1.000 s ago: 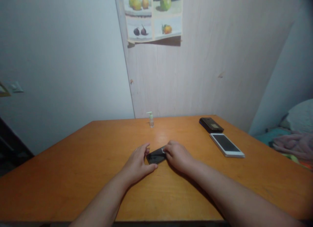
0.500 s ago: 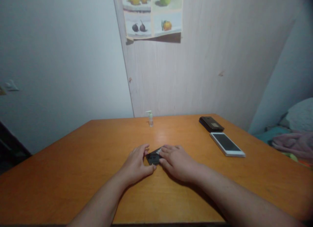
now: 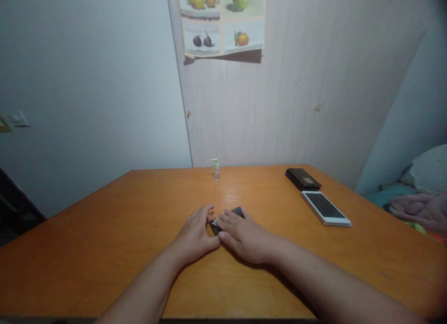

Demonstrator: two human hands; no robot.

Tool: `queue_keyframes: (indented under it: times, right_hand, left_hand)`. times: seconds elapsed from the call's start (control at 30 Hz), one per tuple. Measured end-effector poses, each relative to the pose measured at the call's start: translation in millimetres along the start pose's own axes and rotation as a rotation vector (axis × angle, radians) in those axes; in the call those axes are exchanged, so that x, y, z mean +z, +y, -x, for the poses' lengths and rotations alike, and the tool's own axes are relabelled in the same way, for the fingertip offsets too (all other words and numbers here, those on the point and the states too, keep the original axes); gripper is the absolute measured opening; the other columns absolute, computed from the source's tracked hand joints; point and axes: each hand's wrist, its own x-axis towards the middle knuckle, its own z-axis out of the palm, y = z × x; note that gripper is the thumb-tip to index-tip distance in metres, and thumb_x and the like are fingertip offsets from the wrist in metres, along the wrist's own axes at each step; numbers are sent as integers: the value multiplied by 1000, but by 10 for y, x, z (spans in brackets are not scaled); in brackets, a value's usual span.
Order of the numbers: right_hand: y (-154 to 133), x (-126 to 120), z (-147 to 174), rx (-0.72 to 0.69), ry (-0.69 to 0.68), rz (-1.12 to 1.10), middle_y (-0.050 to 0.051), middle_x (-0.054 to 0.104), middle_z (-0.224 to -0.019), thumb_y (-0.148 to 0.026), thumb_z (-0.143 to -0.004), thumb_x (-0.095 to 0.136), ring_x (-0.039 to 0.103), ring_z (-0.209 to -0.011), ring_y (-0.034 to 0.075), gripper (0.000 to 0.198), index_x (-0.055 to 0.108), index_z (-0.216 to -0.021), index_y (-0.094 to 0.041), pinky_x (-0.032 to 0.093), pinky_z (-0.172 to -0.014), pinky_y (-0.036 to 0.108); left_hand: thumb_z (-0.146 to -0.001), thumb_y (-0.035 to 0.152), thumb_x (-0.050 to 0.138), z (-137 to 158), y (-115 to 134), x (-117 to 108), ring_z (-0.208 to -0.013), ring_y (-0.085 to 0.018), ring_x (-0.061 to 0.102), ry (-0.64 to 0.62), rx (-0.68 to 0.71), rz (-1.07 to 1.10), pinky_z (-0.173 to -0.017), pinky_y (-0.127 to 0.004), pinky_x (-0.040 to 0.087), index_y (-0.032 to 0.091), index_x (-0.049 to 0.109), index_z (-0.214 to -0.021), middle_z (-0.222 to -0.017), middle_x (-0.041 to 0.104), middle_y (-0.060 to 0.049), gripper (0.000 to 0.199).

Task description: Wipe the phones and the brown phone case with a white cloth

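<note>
A dark, flat phone (image 3: 239,211) lies on the wooden table between my two hands, mostly covered by the right one. My left hand (image 3: 196,234) is curved around the phone's left end, thumb on the near side and fingers on the far side, steadying it. Flat across the top of the phone rests my right hand (image 3: 246,235), fingers together and pointing left. Under its fingertips a small white piece, perhaps tissue or cloth (image 3: 214,222), shows against the dark surface; most of it is hidden.
A small clear pump bottle (image 3: 217,171) stands near the table's back edge. At the right lie a white phone or tablet (image 3: 326,207) and, behind it, a dark wallet-like case (image 3: 303,178). The wooden table (image 3: 122,235) meets a wall with a fruit poster (image 3: 223,35).
My right hand has slid left along the phone with the white piece, covering its left part and baring its far right corner. My left hand has stayed nearly still.
</note>
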Motion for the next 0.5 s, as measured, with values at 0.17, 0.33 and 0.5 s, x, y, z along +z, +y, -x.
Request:
queue_keyframes:
  times: [0.17, 0.33, 0.5]
  right_hand:
    - [107, 3, -86, 119, 2, -5, 9, 33, -159, -47, -103, 25, 18, -150, 32, 55, 40, -151, -24, 5, -115, 68]
    - [197, 1, -78, 211, 22, 53, 14, 30, -160, -47, -103, 28, 14, -151, 32, 58, 37, -153, -18, 3, -116, 67]
    - [-11, 45, -39, -58, -43, -13, 13, 26, -161, -48, -103, 24, 16, -151, 27, 60, 25, -157, -20, 3, -119, 62]
  left_hand:
    - [-68, 35, 77, 3, 0, 7, -107, -27, 61, 9, -4, 7, -96, -43, 47, 19, 42, -139, -114, 63, -10, 80]
    - [-68, 38, 78, -3, -15, 29, -103, -26, 62, 11, -16, 4, -94, -42, 48, 19, 39, -141, -110, 64, -9, 84]
    - [-68, 38, 77, -7, -43, 30, -105, -26, 61, -3, 0, 4, -97, -43, 47, 18, 36, -143, -109, 63, -9, 88]
